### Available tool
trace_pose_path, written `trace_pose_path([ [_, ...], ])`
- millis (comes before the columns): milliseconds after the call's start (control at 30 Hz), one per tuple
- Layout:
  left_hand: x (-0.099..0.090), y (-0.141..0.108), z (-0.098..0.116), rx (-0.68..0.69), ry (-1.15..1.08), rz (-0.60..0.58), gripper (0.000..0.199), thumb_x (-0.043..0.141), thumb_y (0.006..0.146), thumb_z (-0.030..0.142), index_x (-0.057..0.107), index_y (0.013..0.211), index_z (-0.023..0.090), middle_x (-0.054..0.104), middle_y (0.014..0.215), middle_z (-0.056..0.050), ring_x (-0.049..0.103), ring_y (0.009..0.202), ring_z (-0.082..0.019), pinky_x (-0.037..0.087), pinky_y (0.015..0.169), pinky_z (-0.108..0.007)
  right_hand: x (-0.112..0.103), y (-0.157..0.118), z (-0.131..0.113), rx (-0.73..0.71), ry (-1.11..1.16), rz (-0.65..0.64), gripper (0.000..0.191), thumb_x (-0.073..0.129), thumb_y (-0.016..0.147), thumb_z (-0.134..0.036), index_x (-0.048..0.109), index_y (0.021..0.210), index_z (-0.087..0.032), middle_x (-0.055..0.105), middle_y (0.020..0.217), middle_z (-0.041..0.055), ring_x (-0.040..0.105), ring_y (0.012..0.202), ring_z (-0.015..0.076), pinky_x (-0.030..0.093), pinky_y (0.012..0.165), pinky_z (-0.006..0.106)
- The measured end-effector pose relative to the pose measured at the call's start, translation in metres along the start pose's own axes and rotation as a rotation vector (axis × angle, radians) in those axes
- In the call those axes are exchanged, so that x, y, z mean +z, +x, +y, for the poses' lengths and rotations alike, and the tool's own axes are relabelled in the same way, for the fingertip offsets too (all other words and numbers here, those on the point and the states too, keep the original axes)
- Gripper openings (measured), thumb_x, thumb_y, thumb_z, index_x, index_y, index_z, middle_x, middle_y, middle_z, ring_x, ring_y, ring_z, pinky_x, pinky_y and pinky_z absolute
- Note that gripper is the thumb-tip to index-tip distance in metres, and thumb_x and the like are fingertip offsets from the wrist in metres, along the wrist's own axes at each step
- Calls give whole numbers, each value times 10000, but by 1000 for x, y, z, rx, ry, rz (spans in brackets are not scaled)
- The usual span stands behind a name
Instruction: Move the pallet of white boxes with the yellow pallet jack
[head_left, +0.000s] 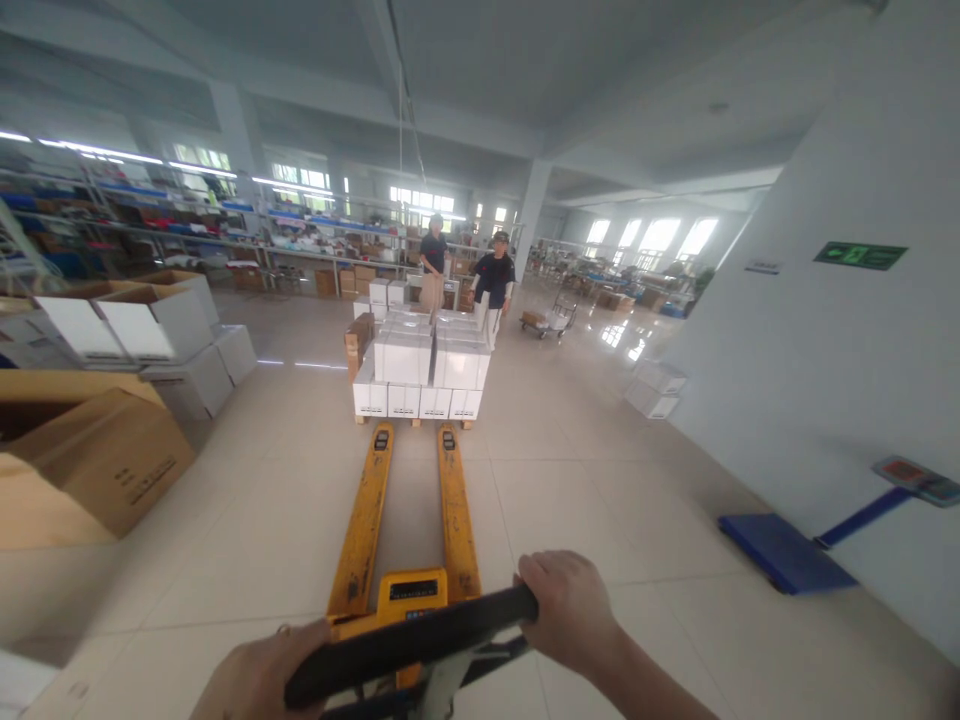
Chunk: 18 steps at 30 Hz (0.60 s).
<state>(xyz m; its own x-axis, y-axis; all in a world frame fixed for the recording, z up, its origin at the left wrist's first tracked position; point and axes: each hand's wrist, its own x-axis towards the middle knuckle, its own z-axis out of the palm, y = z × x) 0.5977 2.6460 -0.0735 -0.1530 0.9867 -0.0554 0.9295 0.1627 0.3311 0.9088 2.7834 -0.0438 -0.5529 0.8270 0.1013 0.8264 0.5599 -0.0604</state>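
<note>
the left hand (pixel 259 680) is cut off by the bottom edge, its fingers hidden behind the black handle bar (pixel 412 645), so its grip looks clenched on the bar's near end. the right hand (pixel 566 610) is clenched around the bar's far end. just ahead of both grips sits the yellow pallet jack (pixel 405 520), its two flat steel forks pointing at a pallet of white boxes (pixel 424 370) well ahead. far left of the grips, an open brown cardboard carton (pixel 90 460) is partly cropped, contents unseen. two people (pixel 480 275) stand beyond the pallet, too small to detail.
</note>
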Motion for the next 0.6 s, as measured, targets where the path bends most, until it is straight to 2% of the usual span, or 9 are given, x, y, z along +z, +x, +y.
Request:
trace_pose_path([
  [67, 1, 18, -3, 11, 12, 71, 222, 404, 777, 255, 620, 767, 209, 641, 712, -33, 606, 713, -200, 415, 683, -293, 5, 30, 8, -44, -12, 9, 114, 565, 676, -220, 615, 773, -188, 661, 763, 47, 605, 734, 216, 245, 624, 343],
  [167, -5, 40, -7, 3, 18, 85, 240, 380, 795, 254, 599, 717, 196, 618, 662, -19, 594, 680, -185, 379, 651, -287, 7, 65, 15, -112, -20, -19, 99, 549, 716, -253, 602, 775, -193, 666, 765, 43, 612, 717, 224, 236, 608, 340],
  [300, -13, 54, -6, -7, -25, 77, 226, 399, 775, 232, 606, 693, 193, 613, 643, 1, 578, 654, -158, 350, 645, -279, 10, 83, 17, -130, -28, -34, 126, 537, 754, -294, 602, 796, -195, 667, 782, 44, 627, 747, 247, 294, 621, 345],
  [400, -17, 65, -7, -4, -39, 56, 214, 408, 761, 210, 610, 692, 189, 622, 646, 7, 581, 659, -153, 347, 653, -281, 2, 91, 15, -117, -39, -98, 132, 534, 745, -283, 604, 811, -192, 671, 802, 47, 637, 763, 259, 351, 632, 348],
  [467, -20, 76, -11, 12, -35, 65, 218, 414, 760, 212, 624, 710, 187, 632, 658, 4, 586, 662, -155, 349, 653, -281, -12, 102, 13, -119, -27, -155, 140, 565, 710, -276, 607, 816, -193, 671, 834, 43, 639, 780, 261, 386, 637, 342],
  [533, -25, 89, -16, 38, -23, 63, 204, 425, 755, 212, 622, 705, 187, 624, 644, 4, 581, 651, -153, 341, 640, -278, -30, 119, 16, -160, 57, -255, 230, 631, 685, -322, 634, 888, -214, 676, 913, 29, 638, 850, 260, 436, 704, 347],
  [600, -34, 104, -21, 75, -11, 40, 188, 431, 768, 209, 603, 697, 182, 610, 635, 6, 573, 650, -147, 326, 638, -277, -41, 142, 23, -288, 258, -502, 437, 706, 675, -432, 646, 1061, -235, 672, 1058, 39, 620, 972, 266, 463, 834, 365],
])
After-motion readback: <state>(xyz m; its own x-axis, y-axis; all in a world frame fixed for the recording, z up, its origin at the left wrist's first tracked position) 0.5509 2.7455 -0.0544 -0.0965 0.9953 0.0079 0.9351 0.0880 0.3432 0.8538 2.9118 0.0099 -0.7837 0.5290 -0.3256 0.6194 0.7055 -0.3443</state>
